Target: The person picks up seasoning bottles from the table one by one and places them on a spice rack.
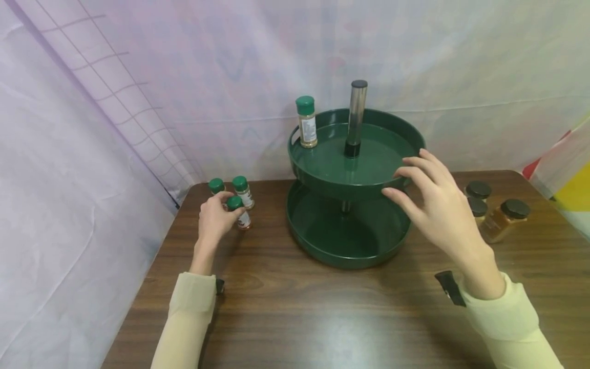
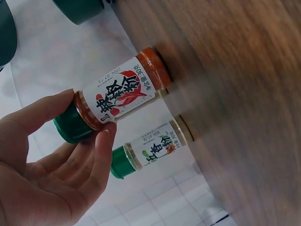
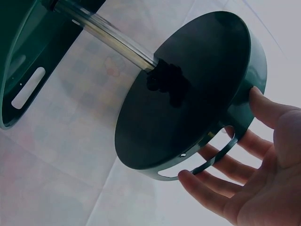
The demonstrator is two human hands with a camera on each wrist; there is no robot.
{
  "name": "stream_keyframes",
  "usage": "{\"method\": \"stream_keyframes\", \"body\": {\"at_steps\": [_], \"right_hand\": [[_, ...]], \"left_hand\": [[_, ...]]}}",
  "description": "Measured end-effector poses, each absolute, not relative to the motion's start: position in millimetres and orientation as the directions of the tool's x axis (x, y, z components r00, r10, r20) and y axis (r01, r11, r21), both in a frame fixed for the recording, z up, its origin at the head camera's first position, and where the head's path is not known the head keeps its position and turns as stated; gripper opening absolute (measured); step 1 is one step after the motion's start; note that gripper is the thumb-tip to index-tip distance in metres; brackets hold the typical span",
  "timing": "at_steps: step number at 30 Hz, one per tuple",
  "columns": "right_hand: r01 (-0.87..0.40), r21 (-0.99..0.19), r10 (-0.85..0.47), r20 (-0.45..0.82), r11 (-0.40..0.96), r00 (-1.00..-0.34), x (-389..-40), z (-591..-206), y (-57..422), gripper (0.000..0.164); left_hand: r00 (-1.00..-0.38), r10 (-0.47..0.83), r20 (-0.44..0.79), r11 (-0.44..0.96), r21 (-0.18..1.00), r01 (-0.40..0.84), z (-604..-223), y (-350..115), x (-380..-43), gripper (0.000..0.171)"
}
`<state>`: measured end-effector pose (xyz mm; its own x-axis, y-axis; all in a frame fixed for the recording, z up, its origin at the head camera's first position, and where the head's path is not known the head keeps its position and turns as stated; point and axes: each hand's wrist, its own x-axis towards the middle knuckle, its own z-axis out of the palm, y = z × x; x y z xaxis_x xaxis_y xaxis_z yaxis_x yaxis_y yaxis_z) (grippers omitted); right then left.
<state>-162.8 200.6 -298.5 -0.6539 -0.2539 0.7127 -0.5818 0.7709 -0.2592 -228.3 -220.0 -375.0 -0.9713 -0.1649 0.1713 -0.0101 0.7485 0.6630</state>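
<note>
My left hand (image 1: 216,215) pinches a chili powder jar (image 2: 124,89) by its green cap between thumb and fingers. The jar holds red powder and stands at the left of the table. Beside it are two more green-capped spice jars, one labelled five-spice powder (image 2: 153,148). A green two-tier round rack (image 1: 348,253) with a metal post stands in the middle. One green-capped jar (image 1: 308,128) is upright at the left of its upper tray (image 1: 373,166). At that tray's right rim, my right hand (image 1: 442,215) has its fingers spread beside the handle cutout (image 3: 216,155), thumb touching the outer wall.
Black-lidded jars with brownish contents, among them a tilted-looking one (image 1: 500,223), stand on the right of the brown wooden table (image 1: 276,318). A pale cloth (image 1: 230,66) hangs behind the table. White fabric (image 1: 55,205) hangs along the left.
</note>
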Motion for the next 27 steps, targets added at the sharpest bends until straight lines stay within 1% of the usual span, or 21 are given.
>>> {"method": "stream_keyframes", "body": {"at_steps": [13, 27], "right_hand": [[-0.569, -0.266, -0.255, 0.695, 0.778, -0.673, -162, -298, 200, 0.036], [-0.577, -0.261, -0.255, 0.705, 0.774, -0.662, -163, -298, 200, 0.036]], "left_hand": [[-0.955, -0.148, 0.257, 0.767, 0.64, 0.054, -358, -219, -221, 0.047], [-0.936, -0.138, 0.325, 0.766, 0.634, 0.107, -318, -208, -211, 0.046]]}}
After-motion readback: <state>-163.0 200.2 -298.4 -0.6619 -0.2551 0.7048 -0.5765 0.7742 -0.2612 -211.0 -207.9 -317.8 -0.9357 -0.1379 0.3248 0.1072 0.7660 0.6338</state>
